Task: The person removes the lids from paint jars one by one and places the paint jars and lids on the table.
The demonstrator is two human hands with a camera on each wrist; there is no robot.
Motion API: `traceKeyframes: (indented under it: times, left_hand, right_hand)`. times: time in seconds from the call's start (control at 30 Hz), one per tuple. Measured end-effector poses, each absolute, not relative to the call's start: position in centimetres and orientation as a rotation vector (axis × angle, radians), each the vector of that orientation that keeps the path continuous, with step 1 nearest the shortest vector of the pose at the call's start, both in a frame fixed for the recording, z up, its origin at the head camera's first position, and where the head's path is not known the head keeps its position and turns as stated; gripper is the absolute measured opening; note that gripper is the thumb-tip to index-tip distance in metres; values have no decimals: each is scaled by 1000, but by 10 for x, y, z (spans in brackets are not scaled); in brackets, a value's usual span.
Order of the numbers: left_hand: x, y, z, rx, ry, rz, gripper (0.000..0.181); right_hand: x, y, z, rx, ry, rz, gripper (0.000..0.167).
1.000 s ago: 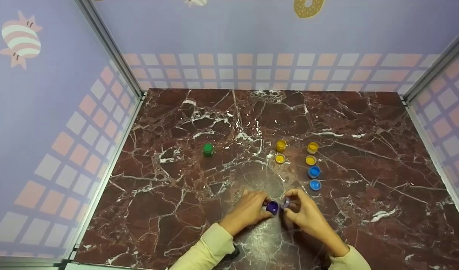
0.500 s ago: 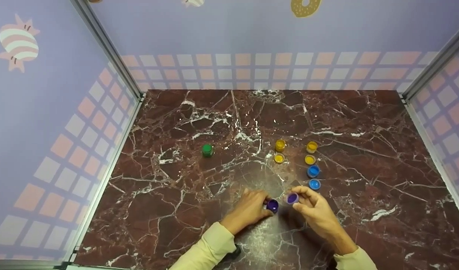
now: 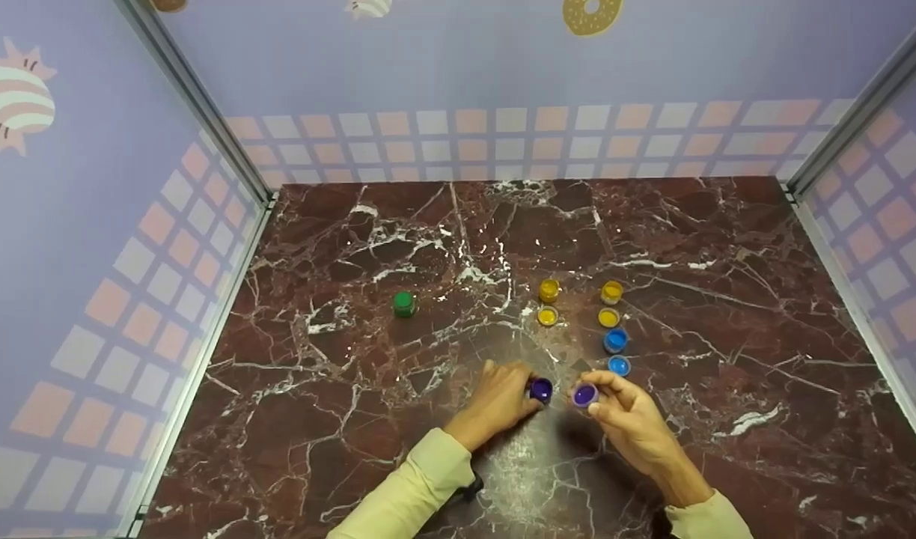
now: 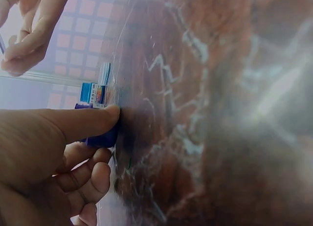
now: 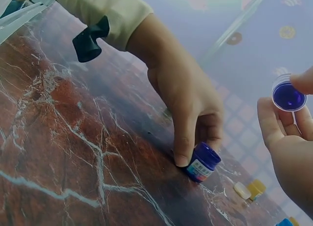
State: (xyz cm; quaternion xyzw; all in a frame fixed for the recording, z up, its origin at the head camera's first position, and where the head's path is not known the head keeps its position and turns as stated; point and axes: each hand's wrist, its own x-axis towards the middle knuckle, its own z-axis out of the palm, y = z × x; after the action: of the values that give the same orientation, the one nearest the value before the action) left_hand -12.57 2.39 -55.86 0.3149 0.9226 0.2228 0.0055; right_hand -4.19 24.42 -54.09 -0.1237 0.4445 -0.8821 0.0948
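Observation:
In the head view my left hand [image 3: 501, 397] grips a small purple paint jar [image 3: 542, 391] between thumb and fingers. The jar's mouth is uncovered, and the right wrist view shows its labelled side close to the tabletop. My right hand [image 3: 631, 415] pinches the jar's purple lid [image 3: 584, 394] by its rim, raised off the table with the paint-stained inside facing up. A narrow gap separates lid and jar. Just beyond my right hand are a blue paint jar [image 3: 616, 340] without its cap and a blue lid [image 3: 619, 365] lying inside up.
Farther back stand two uncovered yellow paint jars [image 3: 549, 290], each with a yellow lid [image 3: 548, 316] lying in front. A green paint jar [image 3: 403, 304] is off to the left. Patterned panels [image 3: 503, 142] enclose the marbled table [image 3: 338, 464] at the back and sides.
My right hand has drawn the purple lid away from the jar and turned it from edge-on to inside up. My left hand has slid the purple jar slightly forward.

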Motion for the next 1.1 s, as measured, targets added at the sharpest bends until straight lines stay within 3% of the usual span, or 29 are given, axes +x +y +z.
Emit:
traceKeyframes:
  times: [1.1]
  left_hand:
    - [-181, 62, -556, 795, 2965, 638, 34]
  right_hand:
    - [-43, 247, -546, -353, 1323, -2640, 43]
